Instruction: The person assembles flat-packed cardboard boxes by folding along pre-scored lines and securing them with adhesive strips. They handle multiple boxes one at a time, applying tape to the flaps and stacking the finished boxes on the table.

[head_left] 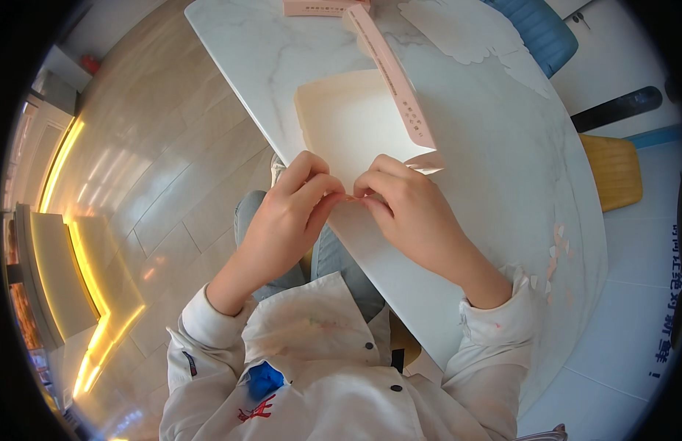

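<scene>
My left hand (300,202) and my right hand (407,202) meet at the table's near-left edge. Thumb and fingers of each are pinched together on something small and pinkish (351,197) that bridges the gap between them; too little of it shows to name it or tell whether it is part of the box. Just beyond my fingers lies a partly folded cardboard box (348,110), white inside, with a pink printed side standing up along its right. A loose flap sticks out at its near-right corner, close to my right knuckles.
The white marble-look table (503,206) has a rounded right end. Another pink box (322,7) stands at the far edge, flat white sheets (466,29) lie far right, and torn paper scraps (555,253) are scattered near right. Blue (543,33) and yellow (613,173) chairs stand beyond.
</scene>
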Demonstrator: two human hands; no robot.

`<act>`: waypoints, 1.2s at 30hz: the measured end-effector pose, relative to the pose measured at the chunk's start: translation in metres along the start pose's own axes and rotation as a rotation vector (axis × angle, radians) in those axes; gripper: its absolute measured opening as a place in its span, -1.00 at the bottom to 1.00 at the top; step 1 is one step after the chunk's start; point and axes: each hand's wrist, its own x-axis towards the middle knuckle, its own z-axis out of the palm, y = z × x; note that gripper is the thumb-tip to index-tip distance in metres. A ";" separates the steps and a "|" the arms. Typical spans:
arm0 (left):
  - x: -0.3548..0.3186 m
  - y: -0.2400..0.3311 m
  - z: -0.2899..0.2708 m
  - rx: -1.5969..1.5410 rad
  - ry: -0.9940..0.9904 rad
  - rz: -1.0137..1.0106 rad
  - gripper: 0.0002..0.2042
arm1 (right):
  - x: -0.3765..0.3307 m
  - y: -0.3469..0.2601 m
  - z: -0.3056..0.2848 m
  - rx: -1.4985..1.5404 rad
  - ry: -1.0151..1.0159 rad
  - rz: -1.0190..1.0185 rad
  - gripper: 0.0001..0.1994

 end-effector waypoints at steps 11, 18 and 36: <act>0.003 -0.003 -0.009 -0.106 -0.100 -0.030 -0.91 | -0.002 0.005 0.013 -0.167 0.120 -0.059 -0.94; 0.003 -0.005 -0.015 -0.170 0.002 -0.104 -0.65 | -0.003 0.002 0.014 -0.164 0.210 -0.121 -0.89; 0.025 -0.045 -0.021 -0.203 -0.082 -0.189 -0.43 | -0.010 0.045 -0.029 -0.232 0.432 -0.223 -0.49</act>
